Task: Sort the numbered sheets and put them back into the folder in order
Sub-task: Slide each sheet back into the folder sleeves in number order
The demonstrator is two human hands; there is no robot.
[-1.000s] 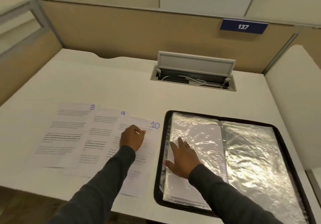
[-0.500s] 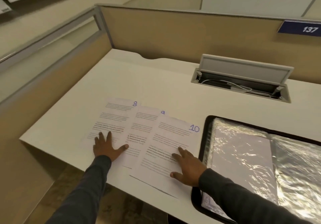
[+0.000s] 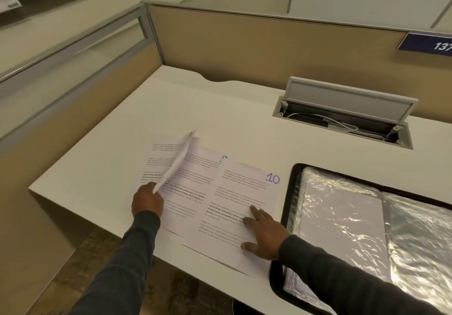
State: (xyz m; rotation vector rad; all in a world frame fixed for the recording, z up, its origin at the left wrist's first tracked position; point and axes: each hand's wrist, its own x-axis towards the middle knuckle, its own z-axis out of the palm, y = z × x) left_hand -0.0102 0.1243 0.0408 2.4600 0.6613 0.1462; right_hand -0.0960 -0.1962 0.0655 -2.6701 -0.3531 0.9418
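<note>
Nearest, at about five o'clock in the view, the right hand lies flat with fingers spread on sheet 10, pressing it to the counter and grasping nothing. The sheet's near corner hangs slightly over the counter edge. At three o'clock from that hand, the black folder lies open just beside the sheet, with an empty-looking clear sleeve facing up.

At nine o'clock from the right hand, the left hand is clenched on the near right edge of the leftmost sheet and has that edge raised off the counter, so the paper shows almost edge-on. Motion blur hides its number, and I cannot tell whether the whole page is off the surface or only that side. Between the two lies the middle sheet, tucked under sheet 10, with only part of a blue numeral showing.

This looks like the pick-up step: taking the lowest remaining page for the next sleeve. The next move probably calls for lifting it clear without dragging its neighbours, then carrying it toward three o'clock and sliding it into the sleeve.

Farther off, at one o'clock, a cable box stands open, and behind it is the partition with a plate reading 137.
</note>
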